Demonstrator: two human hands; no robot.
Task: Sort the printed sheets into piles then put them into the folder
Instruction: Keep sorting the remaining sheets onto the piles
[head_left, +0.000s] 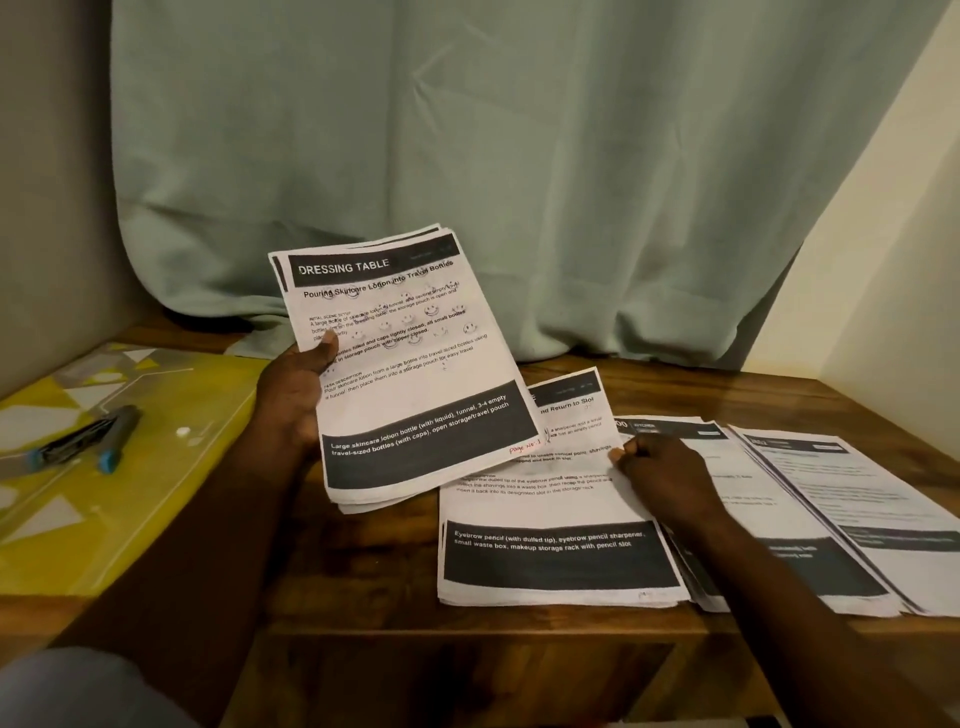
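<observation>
**Loose sheets may slip out or mix with the wrong pile**

The left hand (293, 384) is clamped on a thick stack of white printed sheets with black bands (415, 364), with the thumb on the front page headed "DRESSING TABLE". It holds the stack tilted in the air, above and to the left of the eyebrow-pencil pile (561, 561), a white stack lying on the brown wooden table (395, 613). The grip is on one edge only. I judge that the lower sheets, which are a little fanned, could slide out and fall onto that pile.

The right hand (665, 478) is apart from the left one. Its fingers are curled at the right edge of the eyebrow-pencil pile and seem to pinch the top sheet (550, 499). A sideways pull could push this pile into the second pile of printed sheets (753, 499), which lies against it on the right. A third pile (857, 499) lies further right.

The sheets look thin and flexible, with slightly lifted corners. The yellow translucent plastic folder with grey and white shapes (156, 467) lies flat, well to the left of the eyebrow-pencil pile. Two dark markers with blue caps (88, 441) rest on it and, I think, would need removing before filing.
</observation>
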